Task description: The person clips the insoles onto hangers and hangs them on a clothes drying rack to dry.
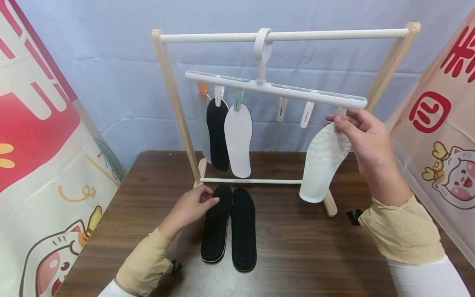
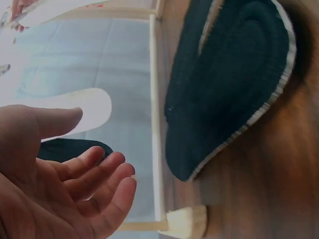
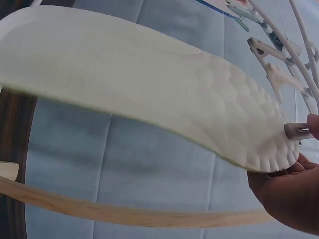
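My right hand [image 1: 371,138] pinches a grey clip [image 1: 340,113] at the right end of the white hanger bar, thumb in front and fingers behind. Held in that clip, a cream-white insole [image 1: 322,165] with a bumpy upper end hangs down; in the right wrist view the insole [image 3: 144,79] stretches across from the clip [image 3: 297,131]. My left hand [image 1: 193,205] is relaxed beside the upper end of a black insole [image 1: 216,229] on the table, its palm holding nothing in the left wrist view. A second black insole [image 1: 243,231] lies alongside.
The tilted white hanger [image 1: 230,82] hooks over the rod of a wooden-legged rack [image 1: 315,35]. At its left hang a greyish insole [image 1: 202,123], a black insole [image 1: 217,140] and a white insole [image 1: 238,144]. Two white clips [image 1: 307,114] dangle unloaded. Cloth [image 1: 122,82] stands behind.
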Demonstrator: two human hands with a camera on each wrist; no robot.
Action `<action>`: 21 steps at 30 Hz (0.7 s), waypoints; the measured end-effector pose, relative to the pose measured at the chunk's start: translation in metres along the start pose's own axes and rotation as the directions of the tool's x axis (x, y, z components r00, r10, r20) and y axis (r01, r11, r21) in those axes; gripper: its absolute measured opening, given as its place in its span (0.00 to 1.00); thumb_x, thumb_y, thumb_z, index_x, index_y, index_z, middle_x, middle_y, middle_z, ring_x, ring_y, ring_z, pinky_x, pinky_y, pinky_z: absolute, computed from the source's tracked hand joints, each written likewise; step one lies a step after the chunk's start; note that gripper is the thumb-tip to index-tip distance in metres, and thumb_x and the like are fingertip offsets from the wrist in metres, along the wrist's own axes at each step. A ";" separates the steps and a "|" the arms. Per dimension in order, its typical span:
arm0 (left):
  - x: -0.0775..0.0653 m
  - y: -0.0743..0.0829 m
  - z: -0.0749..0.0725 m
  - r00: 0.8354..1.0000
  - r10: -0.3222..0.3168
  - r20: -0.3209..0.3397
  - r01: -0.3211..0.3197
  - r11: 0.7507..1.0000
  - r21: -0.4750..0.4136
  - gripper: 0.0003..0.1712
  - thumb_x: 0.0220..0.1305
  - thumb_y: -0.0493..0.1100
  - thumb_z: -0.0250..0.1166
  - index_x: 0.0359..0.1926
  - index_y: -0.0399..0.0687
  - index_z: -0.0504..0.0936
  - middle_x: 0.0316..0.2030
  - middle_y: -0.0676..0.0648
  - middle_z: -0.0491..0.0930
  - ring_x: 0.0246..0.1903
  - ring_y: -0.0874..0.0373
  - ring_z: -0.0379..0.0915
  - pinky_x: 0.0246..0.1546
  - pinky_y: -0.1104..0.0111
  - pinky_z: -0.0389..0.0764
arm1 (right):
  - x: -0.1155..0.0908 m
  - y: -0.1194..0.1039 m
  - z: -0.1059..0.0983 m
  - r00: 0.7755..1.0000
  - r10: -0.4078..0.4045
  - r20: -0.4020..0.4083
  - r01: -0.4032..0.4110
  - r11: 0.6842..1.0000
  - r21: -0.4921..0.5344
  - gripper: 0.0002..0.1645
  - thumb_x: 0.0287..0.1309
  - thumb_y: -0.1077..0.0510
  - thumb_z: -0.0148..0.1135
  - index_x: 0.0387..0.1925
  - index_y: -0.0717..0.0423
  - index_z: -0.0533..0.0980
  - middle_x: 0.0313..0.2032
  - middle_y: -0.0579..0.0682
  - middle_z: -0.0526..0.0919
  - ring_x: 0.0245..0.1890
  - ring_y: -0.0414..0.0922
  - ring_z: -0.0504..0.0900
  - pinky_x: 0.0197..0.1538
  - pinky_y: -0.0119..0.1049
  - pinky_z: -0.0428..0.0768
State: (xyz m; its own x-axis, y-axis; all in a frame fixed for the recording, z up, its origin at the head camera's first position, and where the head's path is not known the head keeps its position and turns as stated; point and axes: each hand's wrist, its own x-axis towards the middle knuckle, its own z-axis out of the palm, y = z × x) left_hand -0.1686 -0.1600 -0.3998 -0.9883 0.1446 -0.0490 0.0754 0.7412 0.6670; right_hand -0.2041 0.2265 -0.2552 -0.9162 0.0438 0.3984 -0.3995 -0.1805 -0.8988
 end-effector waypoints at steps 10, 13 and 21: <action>-0.008 -0.020 0.005 0.998 -0.053 0.029 0.051 0.997 0.063 0.17 0.68 0.53 0.67 0.49 0.46 0.81 0.41 0.50 0.83 0.45 0.53 0.79 0.47 0.55 0.78 | 0.000 0.002 -0.009 0.994 -0.009 -0.105 0.006 1.000 -0.030 0.14 0.61 0.68 0.67 0.47 0.52 0.82 0.37 0.44 0.86 0.36 0.37 0.81 0.41 0.22 0.79; -0.012 -0.023 0.006 0.996 -0.076 0.051 0.071 0.993 0.092 0.17 0.68 0.53 0.66 0.49 0.47 0.80 0.39 0.52 0.81 0.42 0.55 0.77 0.45 0.57 0.77 | -0.001 0.001 -0.010 0.993 -0.024 -0.115 0.018 0.999 -0.048 0.15 0.61 0.67 0.68 0.49 0.53 0.82 0.39 0.45 0.86 0.38 0.37 0.80 0.42 0.23 0.79; -0.020 -0.029 0.008 0.989 -0.124 0.086 0.112 0.984 0.136 0.21 0.68 0.56 0.66 0.51 0.47 0.79 0.37 0.53 0.81 0.36 0.58 0.75 0.40 0.60 0.75 | -0.003 -0.004 -0.010 0.984 -0.072 -0.161 0.054 0.992 -0.117 0.18 0.60 0.67 0.69 0.52 0.55 0.81 0.44 0.46 0.83 0.47 0.40 0.77 0.46 0.22 0.77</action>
State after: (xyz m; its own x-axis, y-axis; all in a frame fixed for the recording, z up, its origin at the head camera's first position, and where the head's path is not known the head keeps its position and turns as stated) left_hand -0.1499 -0.1791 -0.4244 -0.9749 0.1071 -0.1950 -0.0184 0.8348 0.5503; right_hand -0.2004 0.2371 -0.2547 -0.8781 0.2139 0.4280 -0.4493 -0.0613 -0.8913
